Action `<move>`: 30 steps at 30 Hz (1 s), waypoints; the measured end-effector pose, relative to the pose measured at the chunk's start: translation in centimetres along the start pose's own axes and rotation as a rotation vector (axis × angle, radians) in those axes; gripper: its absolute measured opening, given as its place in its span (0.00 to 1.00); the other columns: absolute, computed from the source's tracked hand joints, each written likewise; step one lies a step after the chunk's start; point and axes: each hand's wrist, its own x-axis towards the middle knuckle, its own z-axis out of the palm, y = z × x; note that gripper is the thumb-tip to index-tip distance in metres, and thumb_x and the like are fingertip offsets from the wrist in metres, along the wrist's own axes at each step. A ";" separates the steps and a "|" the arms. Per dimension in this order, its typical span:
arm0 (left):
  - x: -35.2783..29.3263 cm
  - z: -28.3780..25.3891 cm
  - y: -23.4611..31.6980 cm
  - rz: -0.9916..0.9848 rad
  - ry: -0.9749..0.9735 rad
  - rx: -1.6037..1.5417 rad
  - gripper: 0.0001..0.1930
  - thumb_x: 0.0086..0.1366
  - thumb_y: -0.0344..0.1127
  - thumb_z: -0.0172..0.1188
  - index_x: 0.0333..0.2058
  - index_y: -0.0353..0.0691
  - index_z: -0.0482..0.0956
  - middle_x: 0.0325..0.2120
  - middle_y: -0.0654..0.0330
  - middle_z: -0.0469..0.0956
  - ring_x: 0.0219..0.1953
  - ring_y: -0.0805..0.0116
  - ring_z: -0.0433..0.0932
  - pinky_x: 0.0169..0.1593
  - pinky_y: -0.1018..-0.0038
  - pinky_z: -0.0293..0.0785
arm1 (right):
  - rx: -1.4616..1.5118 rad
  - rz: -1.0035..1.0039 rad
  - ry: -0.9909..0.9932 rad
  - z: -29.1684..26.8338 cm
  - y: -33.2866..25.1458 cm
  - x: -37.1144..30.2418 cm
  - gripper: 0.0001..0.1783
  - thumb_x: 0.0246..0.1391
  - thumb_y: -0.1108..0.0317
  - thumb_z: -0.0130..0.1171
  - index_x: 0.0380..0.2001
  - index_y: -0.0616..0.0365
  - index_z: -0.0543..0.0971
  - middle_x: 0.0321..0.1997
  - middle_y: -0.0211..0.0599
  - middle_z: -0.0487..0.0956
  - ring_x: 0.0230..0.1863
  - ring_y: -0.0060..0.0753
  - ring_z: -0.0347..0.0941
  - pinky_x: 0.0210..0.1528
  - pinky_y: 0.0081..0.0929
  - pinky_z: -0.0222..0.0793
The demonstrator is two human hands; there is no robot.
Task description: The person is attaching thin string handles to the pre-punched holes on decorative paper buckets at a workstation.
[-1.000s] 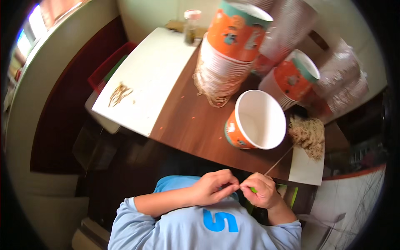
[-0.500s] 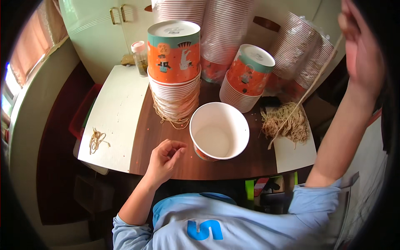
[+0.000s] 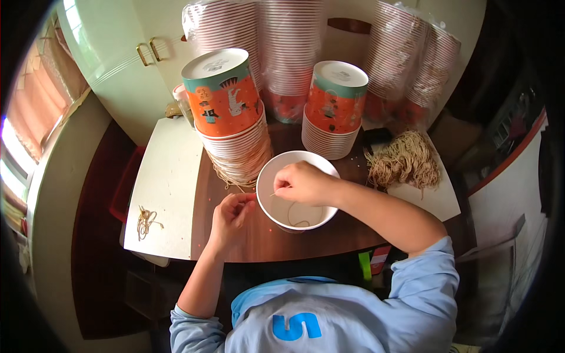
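An open white paper bucket (image 3: pixel 282 218) stands upright in front of me. My right hand (image 3: pixel 301 183) reaches over its rim, thumb and fingers pinched on a thin tan string (image 3: pixel 299 222). Part of the string curls loosely inside the bucket. My left hand (image 3: pixel 229 220) is beside the bucket's left wall, fingers half curled and thumb apart from them. Its fingertips are at the outer wall just under the rim; whether they press on it I cannot tell.
Behind the bucket stand two upside-down stacks of orange and green buckets, a left stack (image 3: pixel 226 103) with strings draped round it and a right stack (image 3: pixel 335 109). Wrapped bucket stacks (image 3: pixel 291 53) rise behind. A string bundle (image 3: pixel 406 162) lies right, a small string tangle (image 3: pixel 148 223) left.
My right hand has come down from high at the right, bringing the string into the bucket. My left hand stays beside the bucket, now closer to its wall. The view has shifted slightly.
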 end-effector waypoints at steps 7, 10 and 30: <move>0.1 0.3 0.5 0.002 0.050 0.020 0.08 0.61 0.27 0.60 0.39 0.33 0.80 0.27 0.62 0.74 0.26 0.79 0.71 0.31 0.82 0.68 | 0.031 0.061 0.040 0.9 -1.0 1.3 0.06 0.46 0.70 0.58 0.25 0.63 0.78 0.29 0.39 0.77 0.30 0.33 0.74 0.33 0.30 0.69; 0.4 0.3 1.1 -0.005 0.051 0.044 0.08 0.60 0.27 0.60 0.38 0.33 0.80 0.27 0.62 0.74 0.26 0.79 0.72 0.31 0.81 0.69 | 0.050 0.046 0.040 1.2 -0.5 1.5 0.06 0.47 0.70 0.58 0.25 0.62 0.78 0.28 0.38 0.77 0.30 0.32 0.74 0.33 0.29 0.69; 1.3 0.4 1.8 0.098 0.029 0.113 0.08 0.58 0.25 0.60 0.37 0.33 0.80 0.29 0.58 0.76 0.27 0.75 0.75 0.31 0.80 0.71 | 0.080 0.040 0.060 2.4 0.0 2.4 0.07 0.46 0.70 0.59 0.26 0.63 0.80 0.28 0.40 0.79 0.30 0.32 0.76 0.34 0.30 0.70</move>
